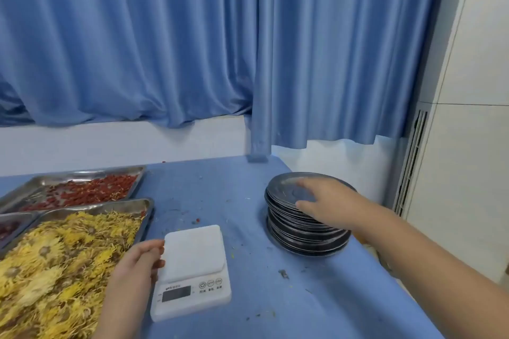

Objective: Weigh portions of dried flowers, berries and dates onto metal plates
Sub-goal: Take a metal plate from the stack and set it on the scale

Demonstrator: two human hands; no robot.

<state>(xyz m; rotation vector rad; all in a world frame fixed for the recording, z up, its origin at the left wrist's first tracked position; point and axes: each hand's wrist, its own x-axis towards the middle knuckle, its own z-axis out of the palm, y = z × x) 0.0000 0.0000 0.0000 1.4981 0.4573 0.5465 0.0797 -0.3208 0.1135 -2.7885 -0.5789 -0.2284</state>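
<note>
My left hand [139,258] gripped the left edge of the white rectangular plastic scale [192,269]. Right of the scale, my right hand [325,201] pinched the top of the stack of round dark metal plates [297,228].

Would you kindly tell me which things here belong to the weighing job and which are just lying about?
For the job: scale, touched by the left hand; stack of metal plates, gripped by the right hand; tray of dried flowers; tray of red berries; third tray, contents unclear.
Just lying about: blue curtain; white floor unit; scattered crumbs.
</note>
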